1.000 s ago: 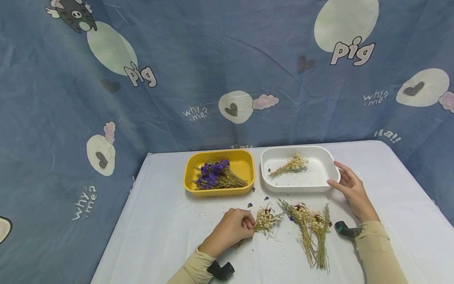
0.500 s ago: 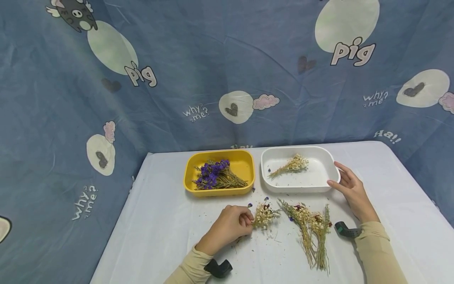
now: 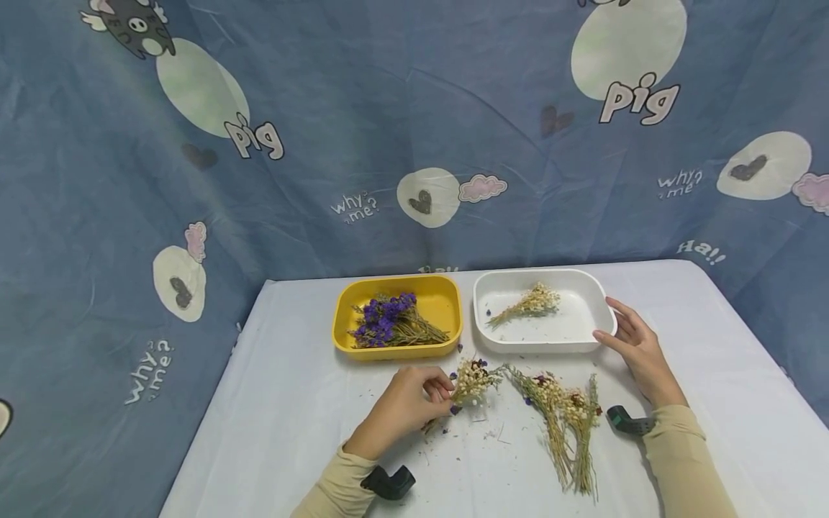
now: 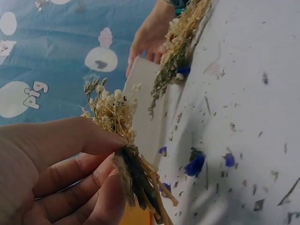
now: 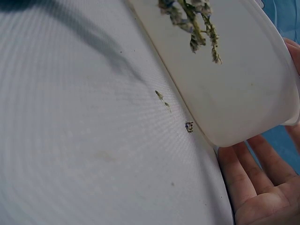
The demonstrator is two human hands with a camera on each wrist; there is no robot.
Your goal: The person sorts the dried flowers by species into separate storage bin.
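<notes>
My left hand (image 3: 411, 404) pinches a small bunch of dried flowers (image 3: 471, 381) between thumb and fingers at the stems. In the left wrist view, twine wraps the stems of this bunch (image 4: 115, 110), just under cream blossoms. The right hand (image 3: 640, 352) holds the right end of the white tray (image 3: 576, 329), thumb at the near corner and fingers at the far side. Inside that tray lies another cream bunch (image 3: 527, 305). More dried bunches (image 3: 562, 421) lie side by side on the table between the hands.
Left of the white tray stands a yellow tray (image 3: 447, 298) with purple dried flowers (image 3: 385, 316). Loose purple petals and plant bits (image 4: 194, 164) are scattered over the white tabletop (image 3: 272, 403). A blue printed cloth (image 3: 324, 129) hangs behind the table.
My left hand has moved slightly left and away from me with the bunch, and purple bits on the table below it show more. The right hand keeps its place on the white tray.
</notes>
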